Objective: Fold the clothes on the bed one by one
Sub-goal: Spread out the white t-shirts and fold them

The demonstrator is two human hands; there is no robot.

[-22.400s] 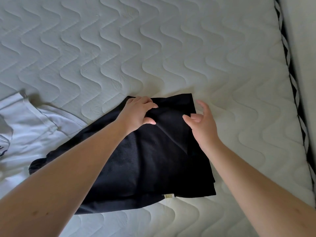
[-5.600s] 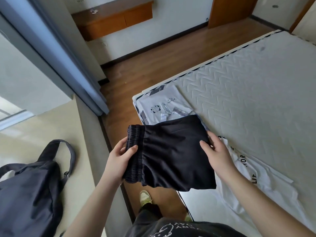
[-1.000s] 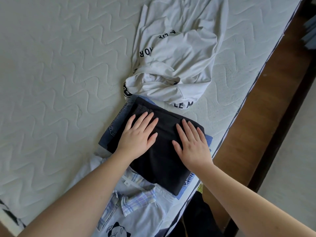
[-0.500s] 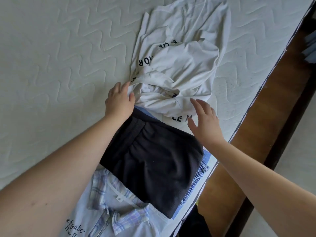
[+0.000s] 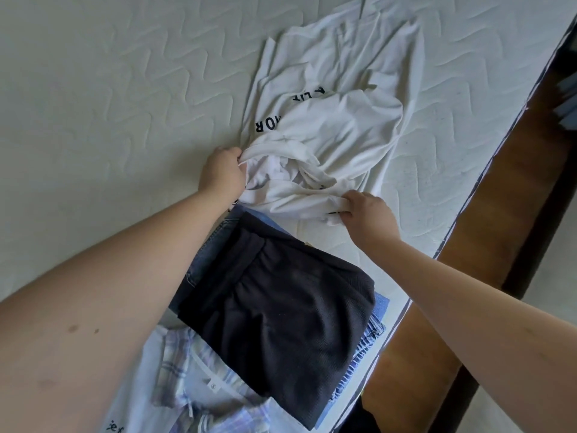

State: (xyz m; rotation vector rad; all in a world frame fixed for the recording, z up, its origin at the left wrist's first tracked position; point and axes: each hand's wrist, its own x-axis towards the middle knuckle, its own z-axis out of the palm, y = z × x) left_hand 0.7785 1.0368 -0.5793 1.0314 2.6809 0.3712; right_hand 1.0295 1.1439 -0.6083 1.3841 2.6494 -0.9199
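Both hands, left hand (image 5: pixel 222 175) and right hand (image 5: pixel 367 215), have fingers clamped on the crumpled white T-shirt (image 5: pixel 327 142), likely to be spread flat on the bed (image 5: pixel 109 89) next

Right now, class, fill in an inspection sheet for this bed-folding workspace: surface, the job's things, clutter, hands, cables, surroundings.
Surface: quilted white mattress, bare, no sheet.
Job's things: crumpled white T-shirt with black lettering, unfolded; folded black shorts stacked on folded blue jeans; a pale plaid-collared shirt lies beside that stack.
Clutter: nothing seen.
Hands: left hand grips the T-shirt's near left edge; right hand pinches its near right edge.
Cables: nothing seen.
Surroundings: wooden floor along the mattress's right edge.
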